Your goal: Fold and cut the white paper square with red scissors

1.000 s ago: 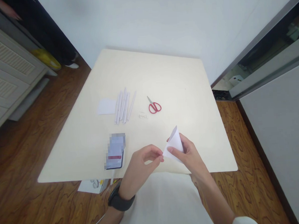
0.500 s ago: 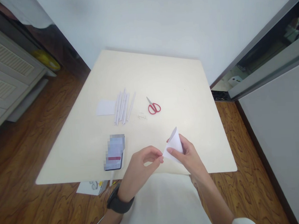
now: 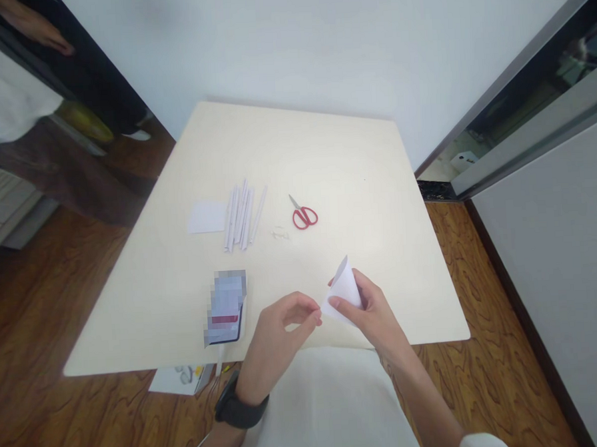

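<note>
Scissors (image 3: 304, 216) right of paper rolls (image 3: 242, 217); phone (image 3: 226, 307) nearer, on table (image 3: 377, 199).

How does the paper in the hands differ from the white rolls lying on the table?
The paper is one piece, curled into a wide cone; the rolls are several thin, tight sticks. The paper is held up by the right hand, with the left hand at its tip; the rolls lie untouched, side by side. Both are white.

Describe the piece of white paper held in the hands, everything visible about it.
The white paper is a small plain sheet, curled or folded into a pointed, cone-like shape with one tip pointing up and away. It looks thin and unmarked. The right hand grips it with fingers behind and thumb in front; the left hand pinches at its lower left corner. It is held just above the near edge of the cream table.
</note>
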Demonstrator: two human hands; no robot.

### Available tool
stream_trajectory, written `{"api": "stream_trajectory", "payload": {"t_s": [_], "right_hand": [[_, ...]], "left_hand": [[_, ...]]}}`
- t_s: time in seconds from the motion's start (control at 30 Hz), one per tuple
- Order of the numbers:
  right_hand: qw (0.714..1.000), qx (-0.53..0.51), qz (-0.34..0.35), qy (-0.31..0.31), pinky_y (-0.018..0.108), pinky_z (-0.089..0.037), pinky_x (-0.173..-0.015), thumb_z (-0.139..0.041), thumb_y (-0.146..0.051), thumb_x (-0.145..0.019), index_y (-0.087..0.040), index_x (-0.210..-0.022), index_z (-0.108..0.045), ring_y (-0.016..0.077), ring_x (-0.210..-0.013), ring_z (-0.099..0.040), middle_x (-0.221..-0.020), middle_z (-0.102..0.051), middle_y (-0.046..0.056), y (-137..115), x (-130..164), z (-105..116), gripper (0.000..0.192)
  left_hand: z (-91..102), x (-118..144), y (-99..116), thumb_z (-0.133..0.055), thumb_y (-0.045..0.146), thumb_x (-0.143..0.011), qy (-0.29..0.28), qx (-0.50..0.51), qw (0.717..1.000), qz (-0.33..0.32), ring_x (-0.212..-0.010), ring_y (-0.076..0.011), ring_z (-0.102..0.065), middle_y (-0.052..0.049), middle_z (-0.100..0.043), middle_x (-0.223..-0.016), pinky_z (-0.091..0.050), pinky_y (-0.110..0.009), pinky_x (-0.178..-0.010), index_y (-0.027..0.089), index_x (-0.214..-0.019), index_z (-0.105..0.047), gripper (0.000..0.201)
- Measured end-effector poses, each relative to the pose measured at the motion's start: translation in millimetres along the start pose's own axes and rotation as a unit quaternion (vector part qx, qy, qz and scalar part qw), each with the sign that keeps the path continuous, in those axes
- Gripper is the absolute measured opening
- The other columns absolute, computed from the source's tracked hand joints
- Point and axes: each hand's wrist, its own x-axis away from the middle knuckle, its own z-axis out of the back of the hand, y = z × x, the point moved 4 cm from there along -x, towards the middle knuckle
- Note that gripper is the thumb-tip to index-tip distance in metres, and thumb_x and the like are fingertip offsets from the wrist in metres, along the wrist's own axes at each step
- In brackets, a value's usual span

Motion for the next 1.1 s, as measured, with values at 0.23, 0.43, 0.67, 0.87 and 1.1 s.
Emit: {"api": "stream_trajectory", "payload": {"t_s": [0.23, 0.43, 0.67, 0.87, 1.1], "right_hand": [[1.0, 0.004, 0.002, 0.003, 0.025, -0.041, -0.065, -0.062, -0.023, -0.079, -0.02, -0.097, -0.06, 0.0159, -0.072, -0.051, -0.08, -0.057, -0.001, 0, 0, -2, 0.019], [1.0, 0.005, 0.013, 0.003, 0.025, -0.041, -0.066, -0.064, -0.026, -0.08, -0.022, -0.098, -0.06, 0.0161, -0.075, -0.052, -0.081, -0.058, -0.002, 9, -2, -4, 0.019], [0.999, -0.001, 0.016, -0.041, 0.03, -0.046, -0.079, -0.068, -0.031, -0.079, -0.02, -0.098, -0.063, 0.0188, -0.087, -0.059, -0.092, -0.065, 0.002, 19, -5, 5, 0.022], [0.998, -0.01, 0.008, -0.054, 0.033, -0.047, -0.083, -0.063, -0.031, -0.083, -0.02, -0.091, -0.064, 0.0185, -0.088, -0.061, -0.088, -0.065, 0.002, 23, -6, 15, 0.014], [0.996, -0.007, 0.0, -0.091, 0.032, -0.047, -0.083, -0.067, -0.03, -0.079, -0.021, -0.097, -0.066, 0.0183, -0.089, -0.062, -0.095, -0.066, 0.003, 18, -4, 7, 0.02]], "left_hand": [[0.6, 0, 0, -0.056, 0.028, -0.084, -0.001, -0.001, 1.0, 0.007, -0.077, -0.017, -0.067, -0.001, -0.069, -0.076, -0.05, -0.027, -0.076, 0.02, -0.08, -0.06, 0.01], [3.1, -2, -2, -0.055, 0.029, -0.084, 0.0, -0.005, 1.0, 0.001, -0.076, -0.0178, -0.066, -0.001, -0.068, -0.075, -0.049, -0.029, -0.077, 0.02, -0.078, -0.06, 0.012], [10.3, -1, -4, -0.055, 0.031, -0.084, 0.025, -0.025, 0.999, -0.006, -0.074, -0.0176, -0.065, -0.001, -0.067, -0.073, -0.048, -0.029, -0.074, 0.02, -0.076, -0.06, 0.014], [17.7, -3, -7, -0.056, 0.03, -0.084, 0.029, -0.031, 0.999, -0.008, -0.075, -0.0171, -0.064, 0.0, -0.066, -0.074, -0.047, -0.028, -0.074, 0.02, -0.074, -0.06, 0.014], [18.3, -3, -6, -0.056, 0.03, -0.084, 0.022, -0.036, 0.999, -0.013, -0.074, -0.0177, -0.064, 0.0, -0.067, -0.073, -0.047, -0.028, -0.074, 0.021, -0.074, -0.06, 0.014]]}}
